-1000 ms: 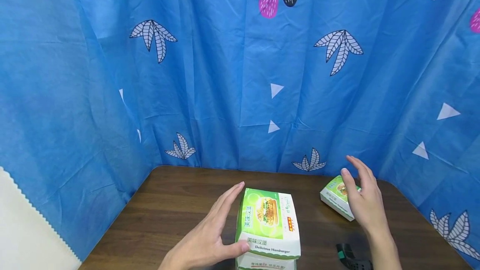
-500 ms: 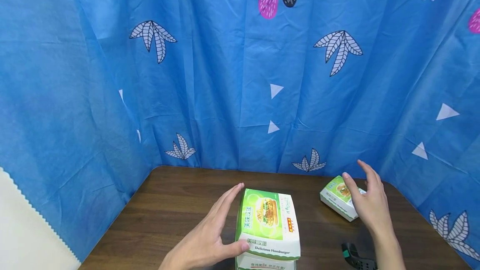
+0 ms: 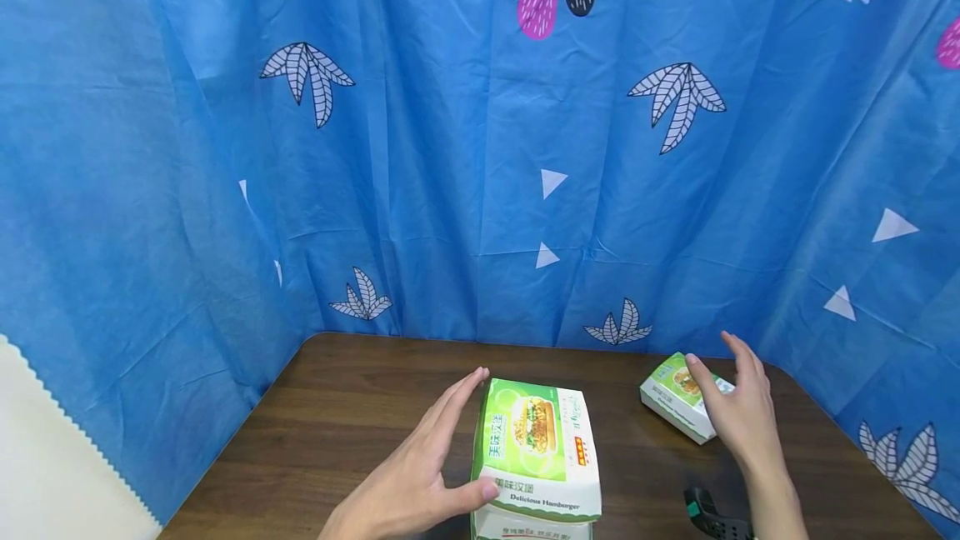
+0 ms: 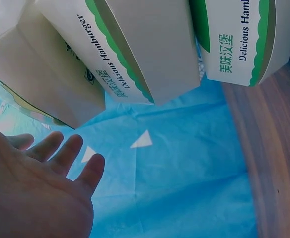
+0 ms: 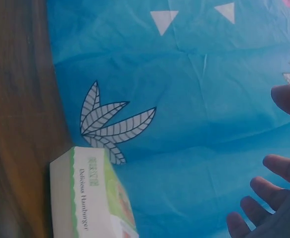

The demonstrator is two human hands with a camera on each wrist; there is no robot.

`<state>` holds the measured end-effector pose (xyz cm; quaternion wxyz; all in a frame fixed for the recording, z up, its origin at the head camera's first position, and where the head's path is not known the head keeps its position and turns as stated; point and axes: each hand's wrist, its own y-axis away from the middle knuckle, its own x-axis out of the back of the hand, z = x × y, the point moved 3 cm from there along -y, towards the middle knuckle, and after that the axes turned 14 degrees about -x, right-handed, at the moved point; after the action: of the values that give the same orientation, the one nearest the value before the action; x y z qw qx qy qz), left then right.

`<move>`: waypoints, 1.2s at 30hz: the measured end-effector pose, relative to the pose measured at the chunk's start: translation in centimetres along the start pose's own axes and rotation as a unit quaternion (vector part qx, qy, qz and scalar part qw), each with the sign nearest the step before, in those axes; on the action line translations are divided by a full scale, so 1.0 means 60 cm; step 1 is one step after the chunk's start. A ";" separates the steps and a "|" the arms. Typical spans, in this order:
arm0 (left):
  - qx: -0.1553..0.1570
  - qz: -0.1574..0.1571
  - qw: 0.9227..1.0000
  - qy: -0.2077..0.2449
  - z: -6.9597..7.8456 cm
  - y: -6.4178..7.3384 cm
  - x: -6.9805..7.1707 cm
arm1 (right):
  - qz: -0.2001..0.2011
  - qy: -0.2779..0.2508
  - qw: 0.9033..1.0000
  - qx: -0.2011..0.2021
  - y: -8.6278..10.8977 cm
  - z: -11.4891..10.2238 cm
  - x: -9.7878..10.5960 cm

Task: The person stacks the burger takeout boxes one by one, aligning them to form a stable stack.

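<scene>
A green and white hamburger box (image 3: 532, 440) tops a stack (image 3: 536, 527) at the front middle of the table. My left hand (image 3: 420, 469) is held at the stack's left side with its fingers straight. Its thumb overlaps the box's front edge in the head view; I cannot tell whether it touches. The left wrist view shows the stacked boxes (image 4: 120, 54) above the spread fingers. My right hand (image 3: 742, 411) hovers at the right with relaxed fingers and holds nothing. Behind it sits another hamburger box (image 3: 678, 398), partly covered by the hand and also visible in the right wrist view.
The brown wooden table (image 3: 330, 423) has blue patterned curtains (image 3: 450, 148) along its back and sides. A black strap-like item with a green part (image 3: 712, 515) lies beside the right forearm. A cream panel (image 3: 45, 457) stands at the lower left.
My right hand has moved slightly to the right and down, uncovering more of the far box. The black strap-like item has shifted right with the arm. My left hand and the stack look unmoved.
</scene>
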<state>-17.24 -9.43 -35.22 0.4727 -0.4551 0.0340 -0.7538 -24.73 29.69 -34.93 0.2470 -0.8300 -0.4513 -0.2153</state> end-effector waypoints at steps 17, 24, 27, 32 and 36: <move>-0.003 -0.003 1.000 0.003 -0.003 0.002 -0.003 | 0.004 -0.007 0.999 -0.039 -0.021 0.049 -0.026; -0.007 -0.002 1.000 -0.011 -0.003 0.002 -0.002 | -0.008 -0.004 0.997 -0.071 -0.026 0.076 -0.041; -0.006 -0.001 1.000 -0.014 -0.003 0.002 0.000 | -0.012 -0.004 0.996 -0.087 -0.027 0.087 -0.048; -0.006 0.001 1.000 -0.006 -0.003 0.000 0.003 | -0.004 -0.002 0.995 -0.104 -0.032 0.103 -0.058; -0.007 0.000 1.000 -0.005 -0.003 0.000 0.004 | -0.003 0.003 0.992 -0.124 -0.034 0.115 -0.068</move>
<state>-17.39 -9.71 -35.18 0.4697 -0.4625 0.0368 -0.7511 -27.58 32.17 -42.26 0.1429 -0.8522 -0.4230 -0.2729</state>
